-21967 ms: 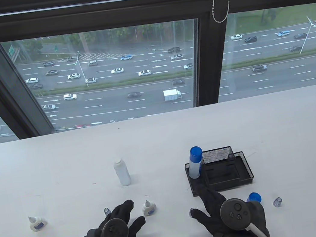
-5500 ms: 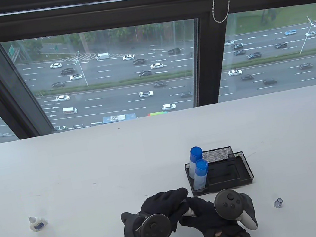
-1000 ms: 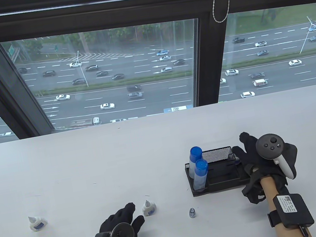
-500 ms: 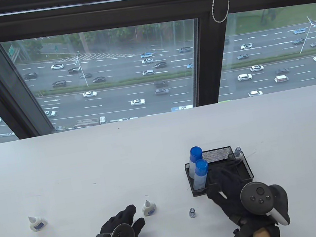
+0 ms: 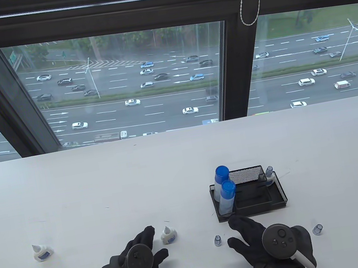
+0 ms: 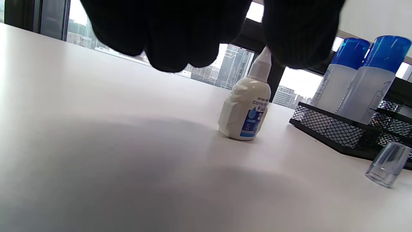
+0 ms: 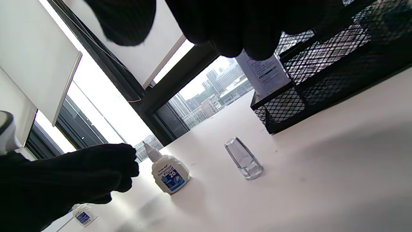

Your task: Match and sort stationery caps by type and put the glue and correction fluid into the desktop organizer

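Note:
A black mesh organizer [image 5: 280, 188] holds two glue bottles with blue caps [image 5: 226, 195] at its left end and a capped correction fluid bottle [image 5: 269, 175] at its back right. An uncapped correction fluid bottle [image 5: 168, 235] [image 6: 246, 109] [image 7: 169, 175] stands just right of my left hand [image 5: 143, 247], whose straight fingers rest on the table and hold nothing. A second uncapped bottle [image 5: 40, 252] stands far left. A clear cap [image 5: 217, 240] [image 7: 243, 158] [image 6: 388, 164] stands just left of my right hand [image 5: 249, 235], flat and empty. Another clear cap [image 5: 317, 229] lies to that hand's right.
The white table [image 5: 104, 181] runs back to a large window over a motorway. Its right edge curves away at the far right.
My right hand left a capped correction fluid bottle in the organizer's back right and drew back to the near table beside the clear cap. The left hand barely shifted.

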Demonstrator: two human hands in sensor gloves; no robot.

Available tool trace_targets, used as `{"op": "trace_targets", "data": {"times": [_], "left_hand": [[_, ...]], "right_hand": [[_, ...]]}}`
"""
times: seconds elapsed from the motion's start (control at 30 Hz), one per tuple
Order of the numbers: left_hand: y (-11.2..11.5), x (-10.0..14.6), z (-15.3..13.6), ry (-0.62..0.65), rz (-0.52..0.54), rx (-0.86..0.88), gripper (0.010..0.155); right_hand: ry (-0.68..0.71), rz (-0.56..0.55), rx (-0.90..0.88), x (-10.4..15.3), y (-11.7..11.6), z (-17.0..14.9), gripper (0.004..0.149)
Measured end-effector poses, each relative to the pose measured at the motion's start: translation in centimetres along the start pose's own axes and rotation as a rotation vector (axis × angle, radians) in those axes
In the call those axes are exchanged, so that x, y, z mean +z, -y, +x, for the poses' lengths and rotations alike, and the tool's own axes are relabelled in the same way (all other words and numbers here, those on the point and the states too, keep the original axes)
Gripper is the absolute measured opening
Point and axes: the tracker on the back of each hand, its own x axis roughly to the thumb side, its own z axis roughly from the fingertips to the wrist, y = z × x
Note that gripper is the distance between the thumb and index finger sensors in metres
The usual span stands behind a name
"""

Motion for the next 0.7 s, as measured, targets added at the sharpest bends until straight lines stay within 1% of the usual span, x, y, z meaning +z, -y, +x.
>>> {"op": "trace_targets", "data": {"times": [0.13,0.23,0.3,0.4,0.43,0.5,0.57,0.67,0.7], "left_hand": [[1.5,-2.8,0.2,-0.023,-0.067,0.04,0.081],[2.8,-4.3,0.5,-0.016,-0.133,0.087,0.08],[3.3,-4.8,0.6,-0.022,-0.118,0.109,0.077],[3.7,-5.2,0.6,-0.033,-0.114,0.117,0.064],[3.7,-5.2,0.5,-0.03,-0.099,0.136,0.059],[3.6,-5.2,0.4,-0.031,-0.099,0.15,0.058],[3.0,-4.9,0.6,0.013,-0.078,0.158,0.058],[1.3,-4.1,1.3,0.07,-0.064,0.211,0.059],[0.4,-3.7,1.7,0.119,-0.077,0.241,0.059]], "right_hand": [[0.008,0.032,0.0,0.1,-0.4,0.2,0.063],[0.013,0.044,0.006,0.2,-0.6,0.3,0.063],[0.015,0.049,0.005,0.2,-0.7,0.4,0.063],[0.014,0.049,0.005,0.2,-0.7,0.4,0.063],[0.013,0.057,0.003,0.1,-0.7,0.4,0.063],[0.013,0.061,0.002,0.1,-0.7,0.3,0.062],[0.011,0.057,0.003,0.1,-0.7,0.3,0.062],[0.008,0.065,0.007,0.1,-0.7,0.4,0.062],[0.004,0.064,0.007,0.1,-0.7,0.3,0.062]]}}
